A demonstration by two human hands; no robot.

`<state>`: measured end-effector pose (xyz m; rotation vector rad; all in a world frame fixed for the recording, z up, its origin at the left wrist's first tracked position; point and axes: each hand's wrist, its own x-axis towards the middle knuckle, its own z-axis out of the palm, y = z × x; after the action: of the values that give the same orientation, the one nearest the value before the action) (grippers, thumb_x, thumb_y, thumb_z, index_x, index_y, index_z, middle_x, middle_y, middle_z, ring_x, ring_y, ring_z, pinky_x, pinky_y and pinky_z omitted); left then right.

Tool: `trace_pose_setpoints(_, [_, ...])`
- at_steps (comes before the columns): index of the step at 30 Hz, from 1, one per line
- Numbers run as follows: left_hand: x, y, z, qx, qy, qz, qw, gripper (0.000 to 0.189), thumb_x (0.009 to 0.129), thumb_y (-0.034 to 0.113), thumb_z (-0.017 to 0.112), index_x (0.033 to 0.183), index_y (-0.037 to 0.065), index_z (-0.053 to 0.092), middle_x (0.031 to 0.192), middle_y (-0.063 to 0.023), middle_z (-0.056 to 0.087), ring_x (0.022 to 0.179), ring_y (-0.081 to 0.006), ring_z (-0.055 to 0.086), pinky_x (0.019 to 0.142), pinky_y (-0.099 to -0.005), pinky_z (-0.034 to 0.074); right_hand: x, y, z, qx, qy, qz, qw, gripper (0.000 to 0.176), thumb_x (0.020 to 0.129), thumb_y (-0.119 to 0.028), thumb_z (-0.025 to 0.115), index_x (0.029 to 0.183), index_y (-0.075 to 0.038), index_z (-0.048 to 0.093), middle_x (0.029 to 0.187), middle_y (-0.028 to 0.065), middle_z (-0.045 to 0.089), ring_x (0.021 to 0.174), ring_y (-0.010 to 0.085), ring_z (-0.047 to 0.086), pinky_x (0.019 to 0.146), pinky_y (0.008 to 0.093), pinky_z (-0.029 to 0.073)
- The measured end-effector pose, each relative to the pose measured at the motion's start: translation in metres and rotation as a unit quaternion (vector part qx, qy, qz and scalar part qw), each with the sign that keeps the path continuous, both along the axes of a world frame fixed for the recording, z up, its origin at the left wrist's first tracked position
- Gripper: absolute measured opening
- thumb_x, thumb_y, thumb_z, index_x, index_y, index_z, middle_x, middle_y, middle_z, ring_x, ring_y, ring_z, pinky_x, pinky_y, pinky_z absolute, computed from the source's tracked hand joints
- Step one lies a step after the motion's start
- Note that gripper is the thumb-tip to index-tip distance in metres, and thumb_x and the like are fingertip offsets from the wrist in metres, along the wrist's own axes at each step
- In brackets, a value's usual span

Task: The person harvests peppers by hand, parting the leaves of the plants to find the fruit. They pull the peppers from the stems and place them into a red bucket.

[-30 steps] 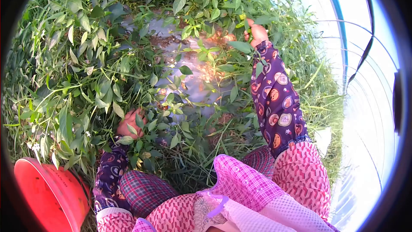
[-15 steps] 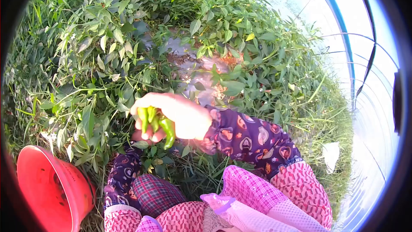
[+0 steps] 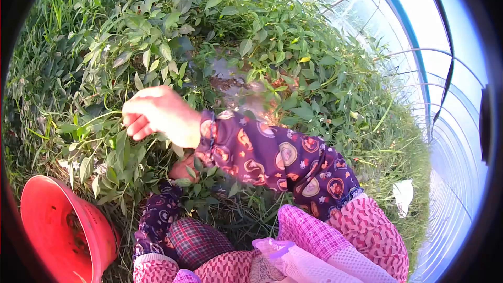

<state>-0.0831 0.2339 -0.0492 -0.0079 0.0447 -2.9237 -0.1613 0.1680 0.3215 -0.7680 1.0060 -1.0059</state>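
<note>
My right hand [image 3: 160, 118] reaches across to the left over the pepper plants [image 3: 126, 57]. Its fingers are curled closed beside a thin green stem [image 3: 107, 115]; whatever they hold is hidden, and no peppers show in it. Lower down, my left hand [image 3: 184, 169] is among the leaves close to the ground. Leaves and shade cover its fingers, so I cannot see what it holds. Just below my right hand, a small bright green pepper [image 3: 112, 141] shows among the leaves.
A red bucket [image 3: 91, 225] lies tilted at the lower left, dark bits inside. Grey plastic mulch [image 3: 222, 68] shows between plants. A white scrap [image 3: 403, 197] lies in the grass at right, near the greenhouse film wall [image 3: 456, 162] and its hoops.
My right hand has moved left and up towards the plant. The green peppers seen under it before are out of sight now. My left hand has shifted slightly right.
</note>
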Motion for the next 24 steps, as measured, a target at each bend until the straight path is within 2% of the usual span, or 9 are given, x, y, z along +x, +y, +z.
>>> trace_pose_setpoints(3, [-0.005,-0.001,0.017,0.06,0.164,-0.058,0.983,0.047,0.101,0.041,0.031,0.135,0.009,0.039,0.132,-0.0078,0.05,0.119,-0.0287,0.049,0.09,-0.049,0.047,-0.139,-0.049,-0.074,-0.121,0.156,-0.186,0.963,0.013,0.086,-0.013,0.059,0.085,0.0,0.063,0.074,0.0049,0.062,0.064,0.0153,0.062,0.058,0.0281,0.052])
trace_pose_setpoints(4, [-0.003,0.0,0.022,0.064,0.165,-0.053,0.983,0.047,0.101,0.041,0.031,0.135,0.009,0.039,0.132,-0.0078,0.05,0.119,-0.0287,0.049,0.09,-0.049,0.047,-0.191,-0.068,-0.098,-0.157,0.378,-0.174,0.896,0.012,0.082,-0.012,0.06,0.084,-0.001,0.065,0.076,0.0084,0.064,0.064,0.02,0.064,0.061,0.0313,0.052])
trace_pose_setpoints(5, [0.0,-0.001,0.027,0.069,0.141,-0.038,0.987,0.047,0.101,0.039,0.03,0.136,0.008,0.038,0.134,-0.0079,0.047,0.12,-0.0284,0.047,0.094,-0.0482,0.044,-0.207,-0.068,-0.084,-0.212,0.607,-0.176,0.745,0.015,0.081,-0.014,0.058,0.084,-0.002,0.066,0.082,0.0143,0.065,0.074,0.0285,0.065,0.07,0.0375,0.052])
trace_pose_setpoints(7, [0.0,0.001,0.029,0.078,0.114,-0.019,0.99,0.047,0.102,0.038,0.029,0.137,0.008,0.036,0.136,-0.008,0.045,0.12,-0.0282,0.045,0.097,-0.0475,0.041,-0.247,-0.083,-0.076,-0.245,0.734,-0.129,0.62,0.02,0.083,-0.016,0.052,0.088,-0.004,0.068,0.088,0.018,0.064,0.086,0.0358,0.062,0.078,0.0417,0.05])
trace_pose_setpoints(11, [-0.003,0.009,0.013,-0.062,-0.006,0.035,0.997,0.048,0.101,0.038,0.03,0.138,0.007,0.034,0.131,-0.0076,0.044,0.117,-0.0264,0.044,0.101,-0.0389,0.036,-0.291,-0.115,-0.049,-0.227,0.784,-0.255,0.519,0.023,0.083,-0.017,0.05,0.085,-0.002,0.068,0.087,0.0204,0.065,0.088,0.0379,0.062,0.08,0.0442,0.05])
trace_pose_setpoints(15, [-0.002,0.011,0.033,0.019,-0.119,0.039,0.992,0.047,0.101,0.038,0.032,0.137,0.007,0.034,0.125,-0.0065,0.045,0.113,-0.0242,0.045,0.097,-0.0369,0.039,-0.361,-0.133,-0.048,-0.096,0.776,-0.385,0.49,0.022,0.082,-0.017,0.053,0.072,-0.004,0.068,0.075,0.0205,0.067,0.072,0.0381,0.066,0.065,0.0439,0.052])
trace_pose_setpoints(17, [-0.003,0.008,0.044,0.016,-0.131,0.029,0.991,0.045,0.101,0.038,0.032,0.133,0.007,0.036,0.122,-0.006,0.046,0.111,-0.0237,0.046,0.092,-0.0367,0.041,-0.414,-0.145,-0.064,-0.067,0.43,-0.386,0.813,0.024,0.086,-0.016,0.053,0.099,-0.005,0.069,0.077,0.0118,0.069,0.062,0.0213,0.068,0.052,0.036,0.05])
trace_pose_setpoints(19, [-0.004,0.007,0.044,0.013,-0.145,0.018,0.989,0.042,0.101,0.038,0.033,0.13,0.007,0.038,0.119,-0.0055,0.046,0.11,-0.0232,0.046,0.088,-0.0365,0.043,-0.383,-0.136,-0.041,0.013,0.554,-0.337,0.761,0.038,0.085,-0.011,0.049,0.121,-0.004,0.061,0.077,0.0079,0.067,0.054,0.0167,0.064,0.047,0.0298,0.048])
trace_pose_setpoints(24, [-0.002,0.005,0.052,0.144,-0.139,0.011,0.98,0.033,0.099,0.035,0.037,0.117,0.009,0.042,0.107,-0.004,0.047,0.103,-0.0237,0.046,0.079,-0.0355,0.044,-0.362,-0.134,-0.024,0.031,0.625,-0.183,0.759,0.047,0.087,-0.008,0.047,0.134,-0.007,0.051,0.075,0.0075,0.067,0.048,0.0136,0.06,0.044,0.0275,0.047])
